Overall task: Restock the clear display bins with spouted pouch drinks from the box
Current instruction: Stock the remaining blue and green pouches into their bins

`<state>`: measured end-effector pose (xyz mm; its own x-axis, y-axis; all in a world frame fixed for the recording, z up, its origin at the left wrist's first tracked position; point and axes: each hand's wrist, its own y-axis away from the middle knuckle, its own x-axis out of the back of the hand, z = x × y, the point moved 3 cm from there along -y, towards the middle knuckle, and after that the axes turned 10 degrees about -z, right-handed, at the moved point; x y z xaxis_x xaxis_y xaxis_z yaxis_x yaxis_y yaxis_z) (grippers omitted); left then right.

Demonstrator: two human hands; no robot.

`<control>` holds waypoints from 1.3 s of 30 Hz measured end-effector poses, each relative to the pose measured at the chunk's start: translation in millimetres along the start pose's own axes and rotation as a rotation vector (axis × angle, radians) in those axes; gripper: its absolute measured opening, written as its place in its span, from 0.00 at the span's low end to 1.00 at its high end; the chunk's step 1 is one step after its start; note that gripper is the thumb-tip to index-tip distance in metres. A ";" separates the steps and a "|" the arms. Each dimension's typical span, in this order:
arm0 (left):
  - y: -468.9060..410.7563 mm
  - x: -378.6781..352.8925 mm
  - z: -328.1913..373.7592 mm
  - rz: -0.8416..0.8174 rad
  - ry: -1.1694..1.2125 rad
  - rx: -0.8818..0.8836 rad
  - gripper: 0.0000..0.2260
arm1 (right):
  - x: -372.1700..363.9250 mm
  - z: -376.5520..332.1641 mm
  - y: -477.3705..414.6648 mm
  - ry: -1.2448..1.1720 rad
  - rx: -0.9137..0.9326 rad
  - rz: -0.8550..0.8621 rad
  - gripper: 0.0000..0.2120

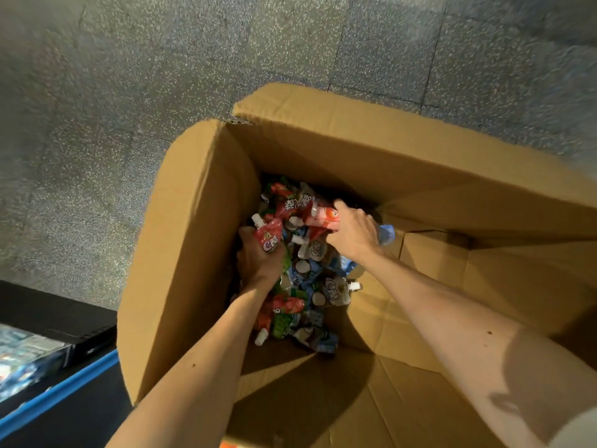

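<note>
A large open cardboard box (pixel 200 240) stands on the floor below me. A heap of spouted pouch drinks (pixel 307 286) in red, green, blue and brown lies against its left inner wall. Both my arms reach down into the box. My left hand (pixel 258 263) grips a red pouch (pixel 269 237) with a white spout, held upright. My right hand (pixel 353 234) grips a pink-red pouch (pixel 323 216) at the far end of the heap, and a blue pouch (pixel 386 234) shows past its fingers. No display bins are visible.
The box flaps stand up on the left and far sides (pixel 355 130). Bare cardboard floor (pixel 403 318) fills the right part of the box. Grey speckled floor tiles (pixel 129 92) surround it. A dark shelf with a blue edge (pixel 58 392) sits at lower left.
</note>
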<state>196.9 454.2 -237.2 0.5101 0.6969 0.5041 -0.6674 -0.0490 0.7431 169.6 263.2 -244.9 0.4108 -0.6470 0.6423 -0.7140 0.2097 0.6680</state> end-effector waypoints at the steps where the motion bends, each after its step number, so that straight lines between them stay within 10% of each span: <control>1: 4.7 3.5 3.3 -0.032 0.017 -0.014 0.25 | 2.7 2.6 4.5 -0.091 -0.045 -0.001 0.24; 10: 86.0 38.6 38.7 -0.342 0.349 -0.109 0.32 | 27.5 4.3 103.3 -1.010 -0.253 -0.098 0.38; 14: 134.1 67.2 58.6 -0.431 0.426 -0.260 0.29 | 63.7 -22.2 154.5 -1.156 -0.113 -0.089 0.14; 18: 190.6 102.8 69.0 -0.434 0.470 -0.428 0.26 | 103.7 -67.2 206.5 -1.245 0.101 -0.165 0.10; 29: 430.5 213.6 15.2 0.076 0.727 -0.828 0.23 | 128.7 -185.7 398.4 -1.250 0.707 -0.795 0.36; 33: 527.2 260.6 -32.3 0.299 0.647 -0.922 0.20 | 107.8 -241.0 493.5 -1.101 0.901 -0.971 0.15; 36: 593.8 290.3 -77.7 0.470 0.680 -0.929 0.21 | 82.8 -283.2 561.5 -1.007 1.016 -1.041 0.30; 39: 654.9 310.6 -123.3 0.623 0.702 -0.946 0.22 | 51.8 -315.5 630.8 -0.923 1.072 -1.178 0.16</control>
<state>-148.7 726.8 351.7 -0.2115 0.9722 0.1010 -0.9485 -0.1792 -0.2614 -80.6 593.3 328.3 0.7650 -0.3205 -0.5587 -0.4842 -0.8581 -0.1708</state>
